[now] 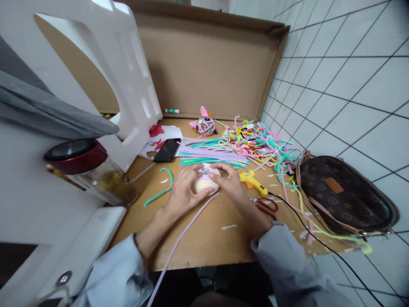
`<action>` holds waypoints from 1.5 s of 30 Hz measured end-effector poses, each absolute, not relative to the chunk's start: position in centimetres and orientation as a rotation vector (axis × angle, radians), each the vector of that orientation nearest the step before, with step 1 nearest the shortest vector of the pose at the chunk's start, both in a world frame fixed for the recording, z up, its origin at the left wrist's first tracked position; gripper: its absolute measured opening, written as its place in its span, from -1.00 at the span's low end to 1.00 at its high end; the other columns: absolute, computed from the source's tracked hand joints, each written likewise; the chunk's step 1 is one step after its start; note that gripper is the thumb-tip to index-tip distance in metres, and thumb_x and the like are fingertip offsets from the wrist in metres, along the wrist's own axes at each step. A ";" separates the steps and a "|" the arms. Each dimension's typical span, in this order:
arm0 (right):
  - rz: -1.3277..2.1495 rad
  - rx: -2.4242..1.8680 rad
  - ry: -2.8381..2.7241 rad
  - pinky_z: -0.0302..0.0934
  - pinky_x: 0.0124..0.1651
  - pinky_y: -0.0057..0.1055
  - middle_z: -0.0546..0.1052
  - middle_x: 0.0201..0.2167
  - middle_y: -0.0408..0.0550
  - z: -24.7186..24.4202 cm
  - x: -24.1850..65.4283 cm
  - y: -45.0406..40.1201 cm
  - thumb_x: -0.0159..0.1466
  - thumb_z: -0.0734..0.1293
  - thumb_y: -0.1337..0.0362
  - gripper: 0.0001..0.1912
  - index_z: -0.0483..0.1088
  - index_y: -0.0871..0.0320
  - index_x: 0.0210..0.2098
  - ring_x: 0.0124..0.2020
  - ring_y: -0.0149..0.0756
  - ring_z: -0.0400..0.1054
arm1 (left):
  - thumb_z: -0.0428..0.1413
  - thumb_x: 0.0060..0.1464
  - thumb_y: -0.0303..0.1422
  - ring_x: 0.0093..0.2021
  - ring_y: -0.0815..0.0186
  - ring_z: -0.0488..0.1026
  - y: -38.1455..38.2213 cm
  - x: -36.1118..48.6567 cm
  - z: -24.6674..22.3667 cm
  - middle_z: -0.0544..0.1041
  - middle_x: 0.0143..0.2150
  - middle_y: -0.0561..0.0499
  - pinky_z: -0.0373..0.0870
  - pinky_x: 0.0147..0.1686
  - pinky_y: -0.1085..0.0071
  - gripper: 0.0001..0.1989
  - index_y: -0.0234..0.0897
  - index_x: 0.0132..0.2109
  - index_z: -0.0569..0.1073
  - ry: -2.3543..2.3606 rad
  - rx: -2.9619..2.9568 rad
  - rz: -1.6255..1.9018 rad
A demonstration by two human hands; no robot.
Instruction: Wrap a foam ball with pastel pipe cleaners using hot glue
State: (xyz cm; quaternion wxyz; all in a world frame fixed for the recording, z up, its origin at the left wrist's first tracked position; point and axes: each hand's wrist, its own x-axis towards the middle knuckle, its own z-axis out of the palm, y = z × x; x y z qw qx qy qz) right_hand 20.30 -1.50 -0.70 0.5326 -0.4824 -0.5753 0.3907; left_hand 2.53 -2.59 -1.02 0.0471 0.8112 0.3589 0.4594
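Observation:
Between my two hands sits a pale cream ball (203,185) with a lilac band and a small greyish round patch near its top. My left hand (183,187) curls round its left side, the thumb along the lower front. From the right, my right hand (228,181) grips it, thumb pressed near the patch. A long lilac pipe cleaner (182,236) runs from just below the ball toward me, past the table's front edge; whether it joins the ball I cannot tell. Right of my right hand lie a yellow glue gun (254,181) and dark red-handled scissors (267,206).
Straight lilac and teal pipe cleaners (211,153) lie behind the ball, beside a tangled colourful heap (255,138). A decorated ball with pink ears (205,125) stands farther back. Around are a black phone (167,150), a bent teal pipe cleaner (166,192), a glass bottle (111,183) and a brown handbag (345,192).

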 end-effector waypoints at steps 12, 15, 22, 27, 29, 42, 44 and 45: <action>0.737 -1.256 -1.438 0.24 0.06 -0.19 0.53 -0.07 0.06 0.3 21.9 -2.5 0.22 0.28 0.01 -0.62 0.48 0.14 -0.14 0.00 -0.11 0.38 | 0.26 0.05 -0.14 0.07 0.07 0.50 -2.0 2.2 -1.3 0.54 0.05 -0.22 0.41 0.07 0.09 -0.61 -0.23 -0.08 0.35 1.123 2.391 1.398; 0.341 -1.386 -1.579 0.19 0.11 -0.14 0.51 -0.05 0.09 0.4 24.5 -4.3 0.25 0.27 0.08 -0.66 0.47 0.14 -0.10 0.04 -0.08 0.35 | 0.26 0.04 -0.13 0.07 0.07 0.50 -1.9 2.1 -1.4 0.54 0.06 -0.22 0.42 0.06 0.11 -0.59 -0.24 -0.07 0.35 1.115 2.395 1.389; -0.174 -2.040 -1.922 0.16 -0.04 -0.22 0.53 -0.18 0.16 0.1 29.6 -7.7 0.36 0.22 0.13 -0.67 0.47 0.23 -0.10 -0.11 -0.06 0.36 | 0.29 -0.04 -0.07 0.13 -0.01 0.46 -1.8 2.2 -1.5 0.51 0.11 -0.22 0.39 0.10 0.04 -0.51 -0.23 -0.06 0.36 1.171 2.353 1.308; -0.189 -2.246 -2.029 0.16 -0.10 -0.25 0.52 -0.14 0.21 0.5 29.0 -7.3 0.37 0.22 0.02 -0.58 0.47 0.27 -0.11 -0.09 -0.03 0.37 | 0.27 -0.04 -0.09 0.11 0.00 0.47 -1.6 2.2 -1.5 0.51 0.11 -0.22 0.40 0.09 0.04 -0.53 -0.23 -0.08 0.34 1.172 2.307 1.296; -0.193 -2.301 -2.026 0.16 -0.09 -0.23 0.51 -0.10 0.25 0.8 28.7 -6.7 0.36 0.23 0.00 -0.54 0.47 0.30 -0.09 -0.06 0.00 0.38 | 0.26 -0.03 -0.10 0.12 0.00 0.47 -1.6 2.0 -1.4 0.51 0.12 -0.22 0.40 0.09 0.04 -0.53 -0.23 -0.07 0.33 1.162 2.289 1.282; 0.052 -2.151 -1.531 0.07 -0.41 -0.38 0.50 -0.45 -0.06 -0.8 30.2 -4.6 0.07 0.31 0.09 -0.73 0.44 0.14 -0.34 -0.43 -0.23 0.32 | 0.19 -0.02 -0.26 0.19 0.01 0.43 -1.2 0.9 -0.7 0.43 0.23 -0.24 0.35 0.15 -0.01 -0.54 -0.23 0.02 0.30 1.061 2.355 1.095; -0.027 -2.004 -1.443 0.07 -0.43 -0.38 0.45 -0.49 -0.09 -0.3 29.9 -4.9 0.06 0.28 0.06 -0.72 0.39 0.13 -0.34 -0.48 -0.26 0.25 | 0.19 -0.02 -0.25 0.19 0.01 0.43 -1.2 0.9 -0.6 0.42 0.24 -0.24 0.34 0.16 0.00 -0.54 -0.22 0.03 0.30 1.060 2.356 1.082; -0.050 -1.941 -1.412 0.07 -0.43 -0.38 0.42 -0.51 -0.12 0.2 29.6 -5.0 0.06 0.27 0.06 -0.71 0.37 0.12 -0.34 -0.49 -0.27 0.23 | 0.19 -0.01 -0.24 0.19 0.01 0.42 -1.2 0.9 -0.6 0.42 0.24 -0.24 0.34 0.17 0.00 -0.54 -0.22 0.03 0.30 1.056 2.355 1.079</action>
